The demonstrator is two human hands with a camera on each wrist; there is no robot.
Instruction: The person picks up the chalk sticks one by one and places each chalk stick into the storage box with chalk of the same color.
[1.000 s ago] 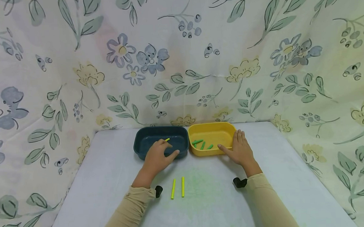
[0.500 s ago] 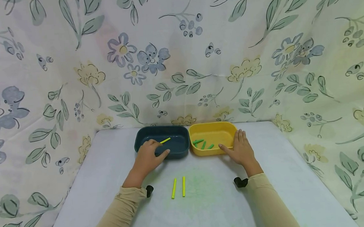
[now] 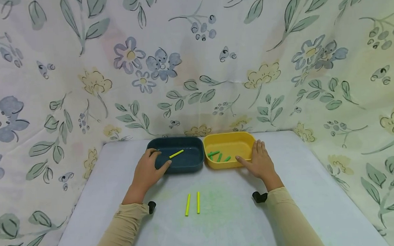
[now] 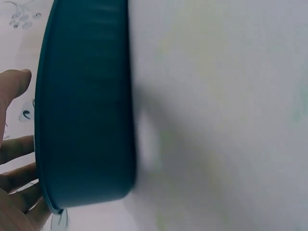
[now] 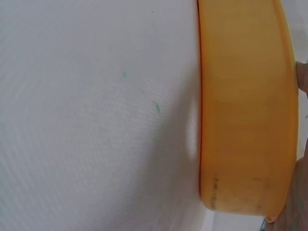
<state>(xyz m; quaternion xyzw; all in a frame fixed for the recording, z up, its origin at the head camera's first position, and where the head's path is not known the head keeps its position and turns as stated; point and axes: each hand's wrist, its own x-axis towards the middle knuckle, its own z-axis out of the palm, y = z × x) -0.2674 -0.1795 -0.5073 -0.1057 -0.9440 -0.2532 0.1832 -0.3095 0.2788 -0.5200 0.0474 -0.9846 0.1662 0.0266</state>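
Note:
My left hand [image 3: 146, 171] is at the left front corner of the dark blue bin [image 3: 187, 167], fingers spread at the rim and thumb over the front edge. Inside that bin a yellow chalk stick [image 3: 176, 153] lies slantwise. In the left wrist view, the fingers [image 4: 18, 149] show just beyond the rim of the bin [image 4: 86, 115]. My right hand [image 3: 262, 165] rests at the right front corner of the yellow bin [image 3: 226, 165], fingers extended along its side. Several green chalk pieces [image 3: 220, 157] lie toward the left of the yellow bin.
Two yellow chalk sticks [image 3: 187, 205] lie side by side on the white tablecloth [image 3: 235, 225] before the bins. Green smudges mark the cloth. The bins stand close together at the back, against a floral curtain [image 3: 194, 63].
My left hand has moved left from over the dark blue bin to its corner, uncovering the yellow chalk stick inside. My right hand has stayed at the yellow bin.

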